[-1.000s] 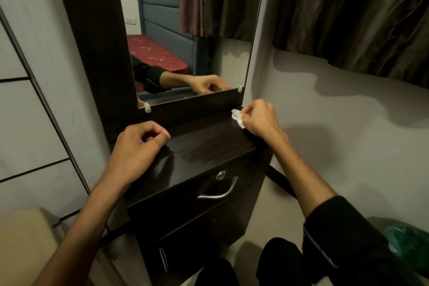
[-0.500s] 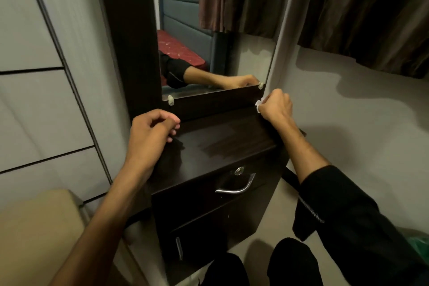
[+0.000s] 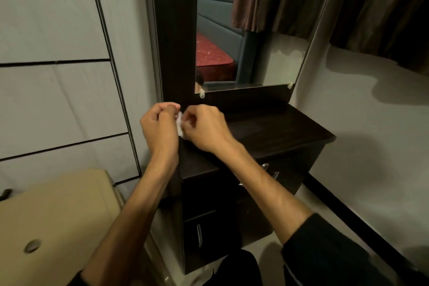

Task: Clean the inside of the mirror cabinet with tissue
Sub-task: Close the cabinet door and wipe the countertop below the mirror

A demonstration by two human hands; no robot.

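Observation:
A small white tissue is pinched between my left hand and my right hand, which meet above the left front corner of the dark wooden dresser top. Both hands have their fingers curled on the tissue. Behind them rises the dark mirror cabinet panel with the mirror to its right. The cabinet looks closed, and its inside is hidden.
A beige stool stands at lower left beside grey wardrobe panels. Below the dresser top are a drawer with a metal handle and a lower door. Dark curtains hang at upper right over a grey wall.
My right hand has carried the tissue from the right rear corner of the dresser top to the left front corner, where it meets my left hand. The view has shifted left.

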